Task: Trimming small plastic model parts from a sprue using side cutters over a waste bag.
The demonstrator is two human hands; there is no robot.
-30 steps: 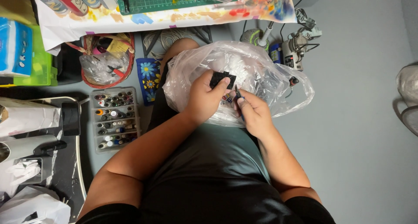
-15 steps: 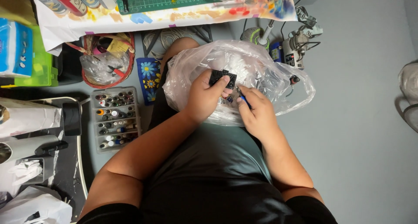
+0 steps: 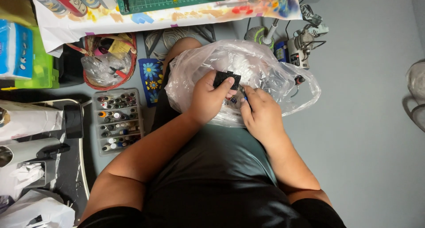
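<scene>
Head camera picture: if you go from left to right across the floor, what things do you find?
Green box → basket → tray of little bottles → flower-patterned cloth → left hand holding a black piece → right hand → plastic bag.

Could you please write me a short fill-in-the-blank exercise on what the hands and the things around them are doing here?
1. The left hand holds a small ____ block above the lap.
2. Both hands, the right hand included, work over a clear ____ bag.
3. The flat case of small bottles lies on the floor on the person's ____ side.
4. The round basket has a ____ rim.

Missing words: black; plastic; left; red
</scene>
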